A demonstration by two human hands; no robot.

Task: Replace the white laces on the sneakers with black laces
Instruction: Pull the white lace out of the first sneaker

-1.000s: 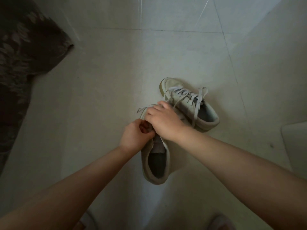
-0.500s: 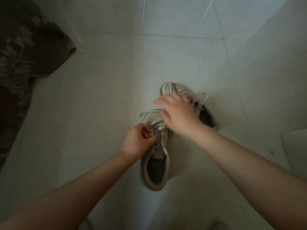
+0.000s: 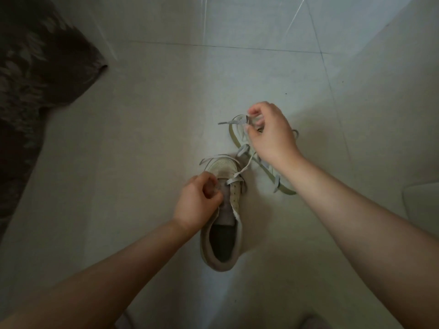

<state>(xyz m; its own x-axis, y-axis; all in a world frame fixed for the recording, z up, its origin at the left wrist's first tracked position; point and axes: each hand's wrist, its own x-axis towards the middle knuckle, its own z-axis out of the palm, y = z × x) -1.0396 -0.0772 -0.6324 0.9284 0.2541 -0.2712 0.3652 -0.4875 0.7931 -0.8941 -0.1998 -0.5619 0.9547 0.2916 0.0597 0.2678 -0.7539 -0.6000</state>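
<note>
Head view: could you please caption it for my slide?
Left hand steadies the near sneaker while right hand pulls its white lace out.

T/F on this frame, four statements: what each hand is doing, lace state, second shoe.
1. The right hand pinches a white lace pulled up from the near sneaker. True.
2. The left hand lies flat on the floor. False: its fingers are curled at the near sneaker's eyelets.
3. A black lace is threaded through the near sneaker. False: only white lace shows.
4. The far sneaker lies beyond the near one, partly behind the right hand. True.
</note>
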